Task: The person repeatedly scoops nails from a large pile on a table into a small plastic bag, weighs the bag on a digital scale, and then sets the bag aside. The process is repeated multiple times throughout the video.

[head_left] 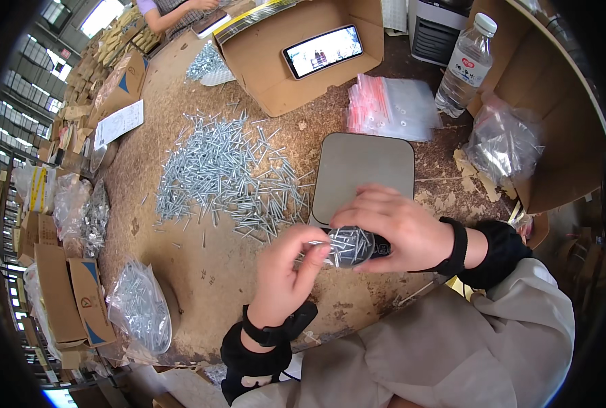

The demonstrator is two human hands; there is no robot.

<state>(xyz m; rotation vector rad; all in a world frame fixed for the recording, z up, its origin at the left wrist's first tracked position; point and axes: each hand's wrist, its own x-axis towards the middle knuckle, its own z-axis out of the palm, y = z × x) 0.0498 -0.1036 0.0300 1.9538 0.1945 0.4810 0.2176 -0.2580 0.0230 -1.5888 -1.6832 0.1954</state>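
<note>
Left hand pinches the edge of a small clear bag of screws, thumb and fingers pressed together on it. Right hand cups over the same bag from the other side, fingers curled and closed on it. The bag is held just above the table's near edge, in front of the flat grey scale. The bag looks heavy for its size, with thin, slippery plastic that sharp tips could poke through; best held by the top edge with support underneath. A loose pile of screws lies left of the scale, near the hands. Stack of empty zip bags and a water bottle sit behind the scale. A phone leans in a cardboard box. A filled bag sits at the table's left edge. Nothing stands between the hands and the scale.
</note>
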